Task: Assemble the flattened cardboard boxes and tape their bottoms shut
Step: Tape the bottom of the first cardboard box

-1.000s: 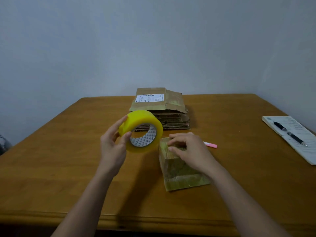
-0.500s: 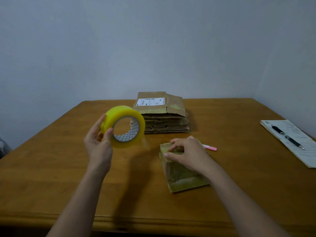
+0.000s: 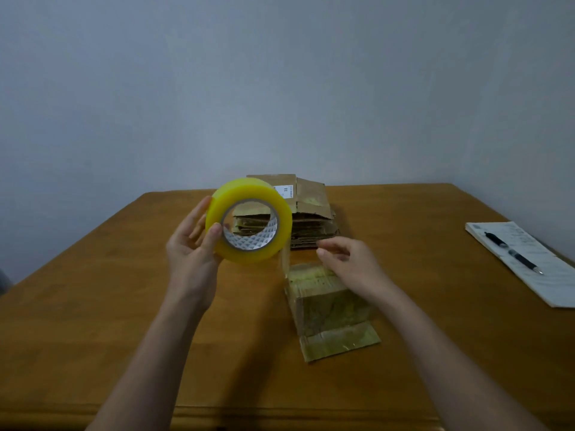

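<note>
Right hand lifted off box, fingers loosely curled | left hand grips tape roll | wooden table, grey wall

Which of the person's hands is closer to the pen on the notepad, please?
Right. The right hand hovers over the small box, nearer the pen; the left hand grips the tape roll farther away.

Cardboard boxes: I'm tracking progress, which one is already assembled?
The small box under the right hand; the others lie flattened in the stack behind.
</note>
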A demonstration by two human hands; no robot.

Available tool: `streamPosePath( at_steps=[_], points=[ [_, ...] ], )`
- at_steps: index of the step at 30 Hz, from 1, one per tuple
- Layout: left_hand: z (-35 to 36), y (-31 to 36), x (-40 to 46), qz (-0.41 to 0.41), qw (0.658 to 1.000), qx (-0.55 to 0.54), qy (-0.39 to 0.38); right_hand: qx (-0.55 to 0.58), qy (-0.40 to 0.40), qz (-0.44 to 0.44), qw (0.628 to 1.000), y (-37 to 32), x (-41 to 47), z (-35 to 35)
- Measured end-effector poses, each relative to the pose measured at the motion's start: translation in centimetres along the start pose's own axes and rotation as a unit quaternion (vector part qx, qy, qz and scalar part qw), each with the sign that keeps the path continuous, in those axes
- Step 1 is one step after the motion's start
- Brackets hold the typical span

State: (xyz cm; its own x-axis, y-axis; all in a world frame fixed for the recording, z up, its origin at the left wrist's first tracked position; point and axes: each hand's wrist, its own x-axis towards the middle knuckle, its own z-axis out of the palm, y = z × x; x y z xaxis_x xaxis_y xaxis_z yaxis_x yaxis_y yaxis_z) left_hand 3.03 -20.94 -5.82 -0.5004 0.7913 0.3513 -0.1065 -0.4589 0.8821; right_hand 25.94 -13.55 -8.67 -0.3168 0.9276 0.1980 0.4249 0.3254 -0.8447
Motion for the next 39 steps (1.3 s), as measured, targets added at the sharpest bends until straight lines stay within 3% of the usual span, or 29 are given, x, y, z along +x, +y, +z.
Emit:
streamPosePath(
  at_steps=[3, 6, 9, 13, 22, 28, 39],
  points=[
    [1.9, 0.4, -0.1, -0.005, 0.999, -0.031, -0.025, 0.119, 0.012, 0.045, 0.992, -0.1, 0.4, -0.1],
    [3.7, 0.4, -0.5, -0.009, 0.998, -0.042, -0.043, 0.266, -0.028, 0.107, 0.958, -0.6, 0.9, -0.4],
    [4.9, 0.1, -1.0, -0.02, 0.998, -0.041, -0.048, 0.333, -0.064, 0.116, 0.933, -0.8, 0.8, -0.7],
    [5.3, -0.3, -1.3, -0.021, 0.998, -0.027, -0.056, 0.402, -0.022, 0.119, 0.908, -0.3, 0.6, -1.7],
    [5.2, -1.1, -2.2, 0.0, 0.99, 0.062, -0.128, 0.214, 0.082, 0.139, 0.963, 2.0, 0.5, -5.7],
    [5.3, -1.5, -2.8, 0.004, 0.981, 0.118, -0.153, 0.141, 0.094, 0.158, 0.973, 3.5, -0.2, -5.6],
    [6.9, -1.7, -2.6, 0.051, 0.953, 0.218, -0.205, -0.015, 0.196, 0.15, 0.969, 5.5, -0.2, -6.4]
  ],
)
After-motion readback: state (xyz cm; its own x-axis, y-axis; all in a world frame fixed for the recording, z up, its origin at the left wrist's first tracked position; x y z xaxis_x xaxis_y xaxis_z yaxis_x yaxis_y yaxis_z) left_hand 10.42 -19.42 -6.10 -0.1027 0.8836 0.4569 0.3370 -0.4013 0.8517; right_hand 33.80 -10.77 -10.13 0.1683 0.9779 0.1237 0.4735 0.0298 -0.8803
